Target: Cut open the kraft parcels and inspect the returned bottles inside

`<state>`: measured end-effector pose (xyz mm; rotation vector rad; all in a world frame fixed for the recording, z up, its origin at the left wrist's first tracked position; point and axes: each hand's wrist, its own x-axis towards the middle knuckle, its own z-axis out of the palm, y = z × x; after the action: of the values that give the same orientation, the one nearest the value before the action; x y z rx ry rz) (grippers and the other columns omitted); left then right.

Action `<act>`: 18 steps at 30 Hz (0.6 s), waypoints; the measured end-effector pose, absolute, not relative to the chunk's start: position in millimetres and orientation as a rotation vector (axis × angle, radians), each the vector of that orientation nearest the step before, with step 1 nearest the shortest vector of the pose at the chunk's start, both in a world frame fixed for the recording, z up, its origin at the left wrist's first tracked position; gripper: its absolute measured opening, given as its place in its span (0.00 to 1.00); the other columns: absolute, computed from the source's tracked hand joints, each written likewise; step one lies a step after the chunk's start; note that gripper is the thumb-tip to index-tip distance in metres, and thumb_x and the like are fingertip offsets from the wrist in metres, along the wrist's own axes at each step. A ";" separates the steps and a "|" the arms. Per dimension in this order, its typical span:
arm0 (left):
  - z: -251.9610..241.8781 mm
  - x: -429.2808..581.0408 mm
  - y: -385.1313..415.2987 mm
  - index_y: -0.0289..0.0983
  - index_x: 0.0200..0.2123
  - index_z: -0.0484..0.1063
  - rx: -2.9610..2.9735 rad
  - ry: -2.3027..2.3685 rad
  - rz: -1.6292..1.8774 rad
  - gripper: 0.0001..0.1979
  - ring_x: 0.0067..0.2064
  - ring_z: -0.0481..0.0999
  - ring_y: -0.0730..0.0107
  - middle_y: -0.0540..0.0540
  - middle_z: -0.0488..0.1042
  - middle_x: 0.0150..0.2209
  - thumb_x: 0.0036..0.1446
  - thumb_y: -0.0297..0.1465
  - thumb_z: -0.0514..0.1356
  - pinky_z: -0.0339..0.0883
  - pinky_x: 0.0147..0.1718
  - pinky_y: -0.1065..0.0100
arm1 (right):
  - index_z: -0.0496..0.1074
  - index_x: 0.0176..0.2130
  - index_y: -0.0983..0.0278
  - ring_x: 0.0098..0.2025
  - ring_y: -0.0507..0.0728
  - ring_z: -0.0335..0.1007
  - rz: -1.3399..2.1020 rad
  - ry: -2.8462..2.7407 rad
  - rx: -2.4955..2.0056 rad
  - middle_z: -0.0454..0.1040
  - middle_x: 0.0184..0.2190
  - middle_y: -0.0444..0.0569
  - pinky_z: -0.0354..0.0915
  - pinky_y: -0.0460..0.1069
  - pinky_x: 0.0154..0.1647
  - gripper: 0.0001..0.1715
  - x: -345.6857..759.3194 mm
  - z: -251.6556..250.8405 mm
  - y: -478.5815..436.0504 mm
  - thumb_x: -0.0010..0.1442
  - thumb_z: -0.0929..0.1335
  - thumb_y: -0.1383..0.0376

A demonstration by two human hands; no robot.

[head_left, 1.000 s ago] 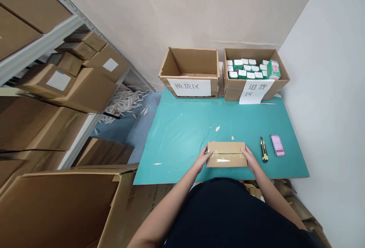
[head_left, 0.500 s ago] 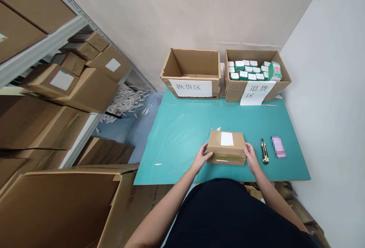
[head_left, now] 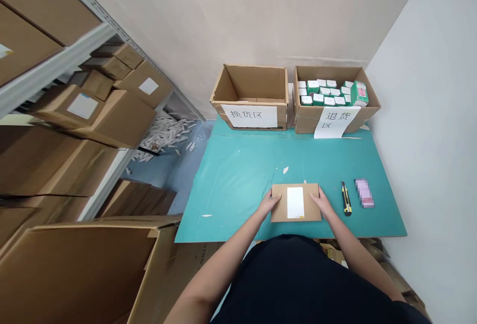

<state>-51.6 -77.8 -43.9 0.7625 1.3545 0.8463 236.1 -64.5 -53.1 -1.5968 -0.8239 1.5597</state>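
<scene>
A closed cardboard box [head_left: 278, 209] with a white label [head_left: 295, 202] on its upward face is over the near part of the green table. My left hand [head_left: 269, 202] grips its left end, thumb on the labelled face. At the right end my right hand [head_left: 321, 202] holds it the same way. The other fingers of both hands are mostly hidden by the box. A yellow and black box cutter [head_left: 346, 199] lies to the right of my right hand. Beyond it is a pink, pixelated item [head_left: 364, 193].
At the table's back stand an open carton [head_left: 249, 83] with a paper sign and another carton [head_left: 302, 122] holding several green-and-white boxes. Shelves [head_left: 67, 63] of cardboard boxes line the left. A large open carton [head_left: 80, 269] stands at the lower left. A white wall borders the right.
Both hands have tilted the box towards me, so its labelled face shows more fully and the taped side is out of sight. My thumbs now rest on that face.
</scene>
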 end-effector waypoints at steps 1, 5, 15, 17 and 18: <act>-42.9 -53.0 -77.5 0.39 0.62 0.67 0.772 1.356 0.860 0.41 0.55 0.76 0.46 0.35 0.74 0.59 0.47 0.48 0.71 0.67 0.57 0.49 | 0.60 0.68 0.53 0.59 0.67 0.73 1.529 -0.863 -1.566 0.74 0.60 0.52 0.68 0.64 0.60 0.55 236.5 -50.0 -62.3 0.47 0.78 0.48; -44.3 -64.7 -86.9 0.42 0.67 0.58 0.833 1.349 0.987 0.48 0.63 0.69 0.49 0.37 0.63 0.67 0.45 0.44 0.72 0.65 0.60 0.53 | 0.54 0.71 0.50 0.64 0.66 0.66 1.477 -0.887 -1.506 0.66 0.66 0.51 0.67 0.61 0.61 0.54 243.0 -41.4 -65.5 0.52 0.75 0.46; -59.4 -75.1 -113.1 0.43 0.70 0.55 0.853 1.269 0.940 0.53 0.69 0.60 0.44 0.36 0.57 0.71 0.41 0.41 0.74 0.62 0.62 0.51 | 0.63 0.67 0.53 0.73 0.68 0.45 1.014 -1.457 -1.674 0.56 0.70 0.49 0.46 0.66 0.73 0.37 230.9 -36.8 -88.4 0.60 0.68 0.56; -57.5 -76.8 -112.7 0.44 0.69 0.56 0.822 1.262 0.941 0.53 0.68 0.62 0.43 0.36 0.57 0.71 0.42 0.42 0.74 0.63 0.62 0.50 | 0.69 0.63 0.51 0.74 0.66 0.44 0.919 -1.684 -1.622 0.60 0.69 0.46 0.42 0.66 0.74 0.29 232.5 -30.6 -90.8 0.64 0.63 0.63; -56.4 -77.9 -112.2 0.44 0.69 0.57 0.804 1.264 0.941 0.53 0.67 0.62 0.43 0.36 0.57 0.70 0.42 0.42 0.74 0.63 0.61 0.49 | 0.72 0.60 0.51 0.73 0.65 0.46 0.901 -1.777 -1.593 0.63 0.67 0.45 0.42 0.65 0.74 0.29 234.3 -27.9 -91.0 0.64 0.61 0.66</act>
<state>-77.9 -112.2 -56.4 0.8036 1.2635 0.9409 234.3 -91.0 -27.9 -1.5927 -1.7770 0.9010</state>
